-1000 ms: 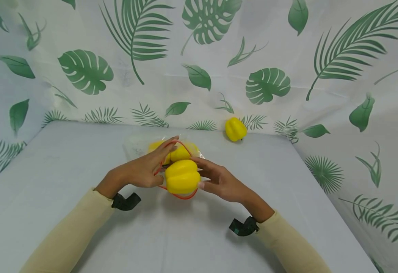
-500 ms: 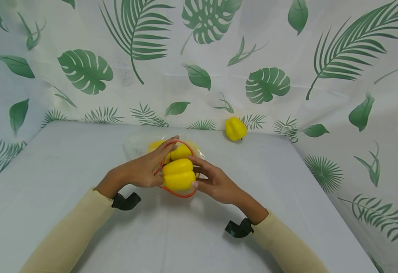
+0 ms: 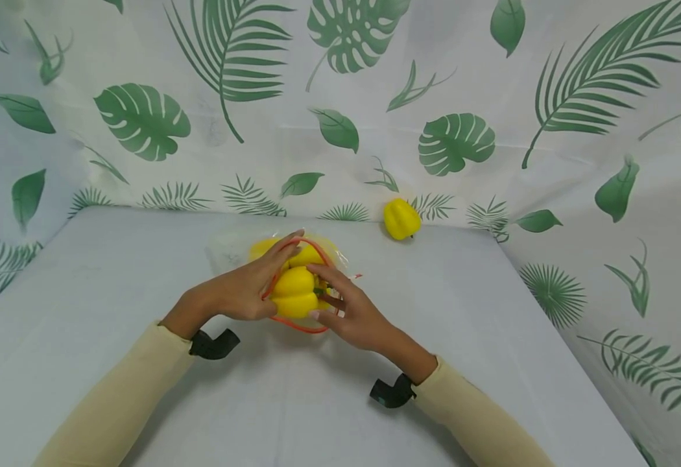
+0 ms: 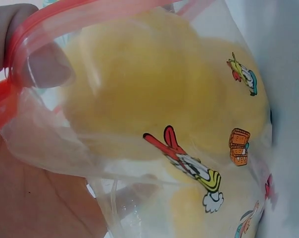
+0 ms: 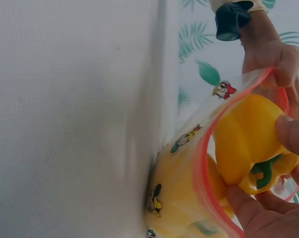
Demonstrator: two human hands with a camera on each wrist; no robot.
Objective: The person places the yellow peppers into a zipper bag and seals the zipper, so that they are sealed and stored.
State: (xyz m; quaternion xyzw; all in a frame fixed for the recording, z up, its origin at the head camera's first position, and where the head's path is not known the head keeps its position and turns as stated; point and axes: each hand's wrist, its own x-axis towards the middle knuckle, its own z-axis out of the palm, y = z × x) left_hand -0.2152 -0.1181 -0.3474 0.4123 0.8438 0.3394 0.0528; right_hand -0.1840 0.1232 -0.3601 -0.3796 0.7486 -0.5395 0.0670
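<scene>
My left hand (image 3: 247, 285) holds the mouth of a clear plastic bag (image 3: 224, 251) by its red zip edge, spreading it apart. In the left wrist view, the thumb (image 4: 48, 67) shows through the film on the inner side of the edge. My right hand (image 3: 359, 316) grips a yellow bell pepper (image 3: 292, 293) with thumb and fingers. That bell pepper (image 5: 246, 134) is partly inside the bag's mouth, its green stem (image 5: 264, 171) turned toward the right palm. More yellow peppers (image 3: 310, 255) lie deeper in the bag; their number is unclear.
Another yellow bell pepper (image 3: 401, 219) lies by the back edge of the white-covered table (image 3: 282, 402), behind and right of the bag. A white cloth (image 3: 364, 91) with green leaf prints hangs behind. Cartoon figures (image 4: 196, 171) are printed on the bag.
My right hand has moved left with the pepper, pushing it further into the bag's mouth and turning it so the stem shows. My left hand stays at the bag's edge.
</scene>
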